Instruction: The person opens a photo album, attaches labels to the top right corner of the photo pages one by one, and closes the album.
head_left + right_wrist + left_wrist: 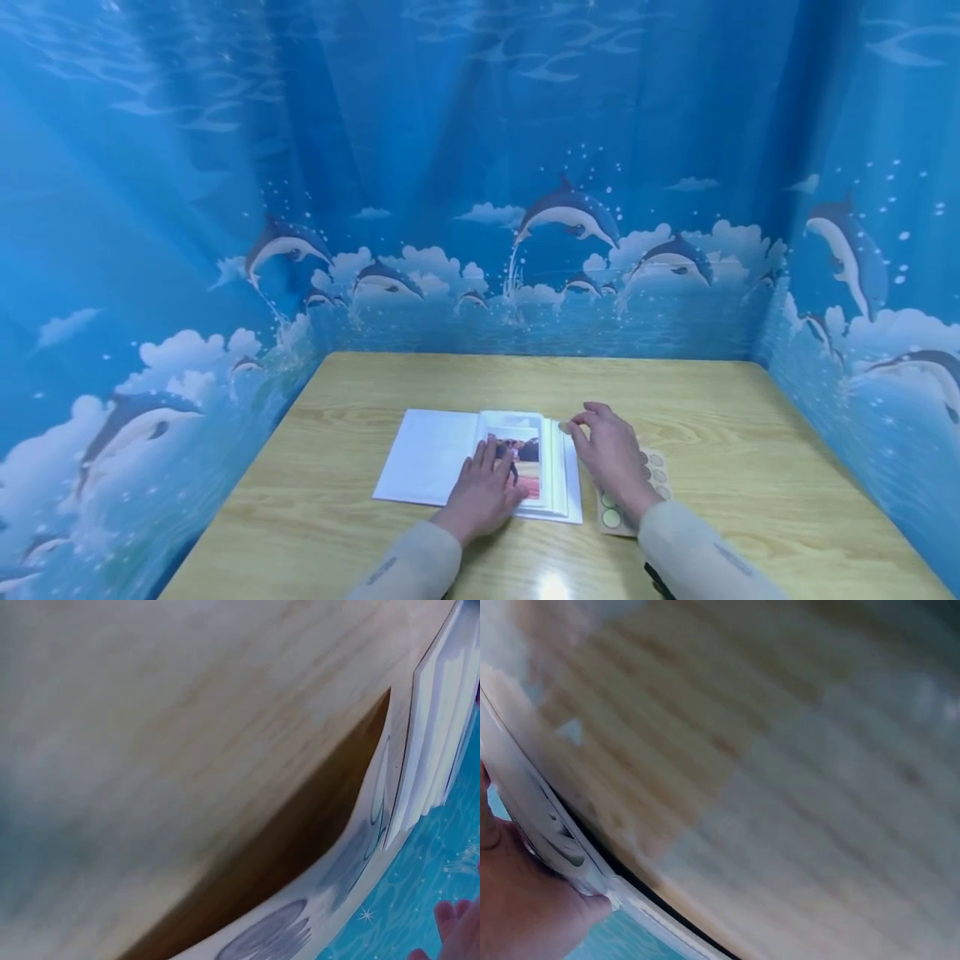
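Observation:
An open photo album (426, 454) lies on the table, its white cover to the left and a stack of pages to the right. My left hand (483, 492) rests flat, fingers extended, over the sleeved photo (528, 483) on the top page. Part of that photo is covered by the hand. At the pages' right edge my right hand (611, 450) pinches a small round tan sticker (564, 427) between thumb and forefinger. Beneath the right wrist is a sheet of round stickers (611, 518), partly hidden; in the right wrist view that sheet (322, 892) looks curled up from the table.
The wooden table (337, 433) runs to a blue dolphin-print curtain (450, 317), which encloses the back and both sides. Light glares on the table's front part. The left wrist view is mostly blurred tabletop, with the album's edge (630, 900) close by.

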Demonstrator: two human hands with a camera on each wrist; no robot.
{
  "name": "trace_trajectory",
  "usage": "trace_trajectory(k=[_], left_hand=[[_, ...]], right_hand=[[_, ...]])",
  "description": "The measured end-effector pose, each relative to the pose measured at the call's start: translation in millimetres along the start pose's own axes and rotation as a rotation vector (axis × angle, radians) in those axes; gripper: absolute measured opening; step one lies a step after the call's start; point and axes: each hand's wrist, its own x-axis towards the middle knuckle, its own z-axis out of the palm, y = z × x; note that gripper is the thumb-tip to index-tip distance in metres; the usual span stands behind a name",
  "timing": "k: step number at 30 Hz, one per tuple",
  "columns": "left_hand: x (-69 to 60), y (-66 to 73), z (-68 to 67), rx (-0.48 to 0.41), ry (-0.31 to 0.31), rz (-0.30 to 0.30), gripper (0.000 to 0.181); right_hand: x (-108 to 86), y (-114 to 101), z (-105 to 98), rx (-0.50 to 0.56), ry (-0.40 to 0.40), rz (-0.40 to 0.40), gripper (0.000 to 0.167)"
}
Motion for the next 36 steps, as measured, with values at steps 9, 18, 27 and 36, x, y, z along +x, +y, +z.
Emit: trace_trajectory(k=[9,18,27,36], left_hand=[[3.0,-2.3,5.3,-0.021,-0.056,-0.016,0.072],[1.7,0.6,0.4,-0.010,-0.070,-0.024,0.072],[5.8,-3.7,8.2,0.013,-0.069,-0.027,0.073],[9.2,-7.2,16.8,0.034,-0.054,-0.031,0.074]], right_hand=[[21.1,-7.8,24.7,-0.153,0.033,-0.218,0.019],[36.8,-8.0,42.0,-0.226,0.033,-0.351,0.014],[45.8,-16.5,54.5,-0.315,-0.031,-0.371,0.014],[46.4,-20.6,58.2,-0.502,-0.146,-0.445,0.017]])
